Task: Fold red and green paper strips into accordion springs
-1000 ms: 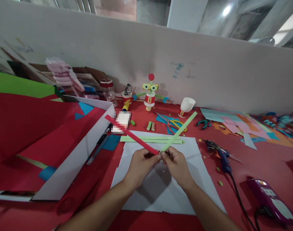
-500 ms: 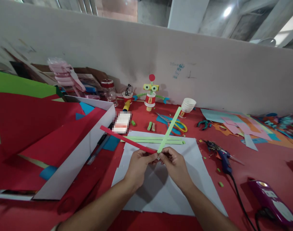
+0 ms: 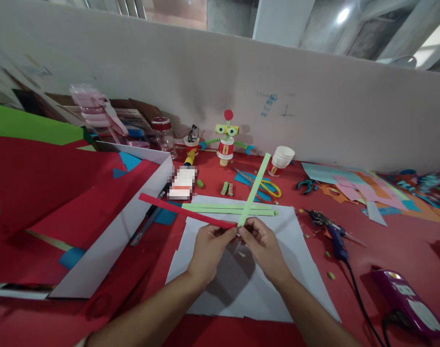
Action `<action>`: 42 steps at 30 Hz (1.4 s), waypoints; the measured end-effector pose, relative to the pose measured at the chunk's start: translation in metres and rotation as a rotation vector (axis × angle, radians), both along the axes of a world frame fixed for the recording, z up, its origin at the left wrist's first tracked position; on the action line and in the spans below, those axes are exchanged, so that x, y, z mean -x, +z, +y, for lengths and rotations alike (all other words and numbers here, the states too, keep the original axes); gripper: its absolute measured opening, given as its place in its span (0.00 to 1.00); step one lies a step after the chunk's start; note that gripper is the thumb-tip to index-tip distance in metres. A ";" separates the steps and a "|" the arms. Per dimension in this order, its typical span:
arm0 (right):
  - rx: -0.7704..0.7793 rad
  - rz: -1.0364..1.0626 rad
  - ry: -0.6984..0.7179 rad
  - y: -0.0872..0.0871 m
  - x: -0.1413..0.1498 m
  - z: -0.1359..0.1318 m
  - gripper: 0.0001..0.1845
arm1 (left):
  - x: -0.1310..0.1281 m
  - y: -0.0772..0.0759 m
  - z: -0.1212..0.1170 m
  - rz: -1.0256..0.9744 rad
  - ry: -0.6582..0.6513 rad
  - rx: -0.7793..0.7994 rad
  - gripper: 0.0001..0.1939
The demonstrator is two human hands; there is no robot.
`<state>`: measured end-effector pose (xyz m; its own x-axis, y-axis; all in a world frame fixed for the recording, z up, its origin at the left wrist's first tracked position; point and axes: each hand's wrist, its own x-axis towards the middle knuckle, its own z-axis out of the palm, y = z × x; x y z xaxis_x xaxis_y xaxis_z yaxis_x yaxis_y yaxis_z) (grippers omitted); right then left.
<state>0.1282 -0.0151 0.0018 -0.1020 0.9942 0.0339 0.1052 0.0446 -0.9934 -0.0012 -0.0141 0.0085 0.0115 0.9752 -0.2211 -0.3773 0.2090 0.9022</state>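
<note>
With the hands as clock centre, the left hand [image 3: 208, 253] pinches a red strip [image 3: 184, 210] pointing between nine and ten; the right hand [image 3: 265, 248] pinches a green strip [image 3: 255, 190] pointing to one, near ends together between them. Toward nine, a white box [image 3: 115, 237] holds red and blue paper [image 3: 73, 217]. At eleven, a paper cup [image 3: 191, 147] holds black-framed glasses [image 3: 193, 132], near a red-lidded jar [image 3: 164, 140]. Nested cups [image 3: 283, 156] lean at one. At twelve, a figure [image 3: 226, 153] bears a yellow label [image 3: 226, 149] too small to read; blue wall writing [image 3: 269, 104] is illegible.
</note>
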 end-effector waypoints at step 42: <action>0.117 0.125 -0.028 0.002 -0.001 0.000 0.10 | 0.001 -0.001 0.002 -0.040 -0.082 -0.068 0.04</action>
<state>0.1294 -0.0148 0.0037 -0.0761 0.9945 -0.0716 -0.0202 -0.0734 -0.9971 -0.0022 -0.0124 0.0079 0.0997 0.9833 -0.1523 -0.3970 0.1796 0.9001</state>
